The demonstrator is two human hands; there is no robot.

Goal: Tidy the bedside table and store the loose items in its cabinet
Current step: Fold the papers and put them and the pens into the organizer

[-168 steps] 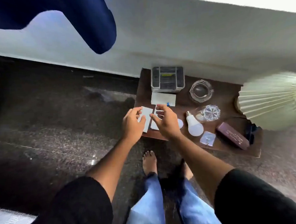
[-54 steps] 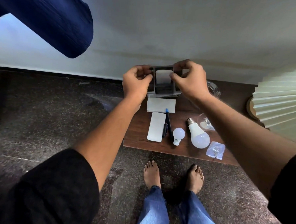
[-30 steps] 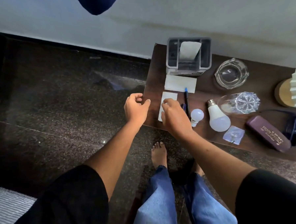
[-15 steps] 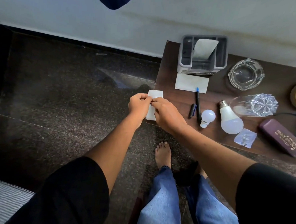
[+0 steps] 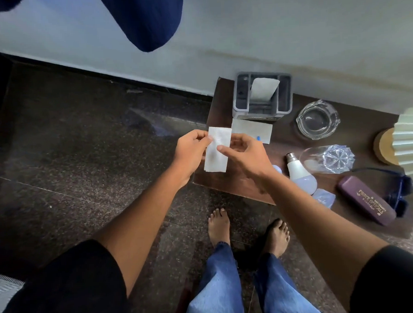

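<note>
Two hands on one folded paper napkin [image 5: 216, 151], lifted clear above the bedside table's [image 5: 236, 188] left edge. Left hand [image 5: 191, 150] pinches its left edge between thumb and fingers; right hand [image 5: 245, 154] pinches the right edge, other fingers loose. Napkin looks light, limp and easy to crease, so grip the edges, not the middle. Beyond the fingertips: grey organiser [image 5: 262, 96] holding one napkin, another flat napkin [image 5: 252, 130] just in front of it. Right of the right hand: LED bulb [image 5: 300, 175], tipped glass [image 5: 330, 159], ashtray [image 5: 318, 120], spectacle case [image 5: 367, 200]. Nothing blocks the path.
</note>
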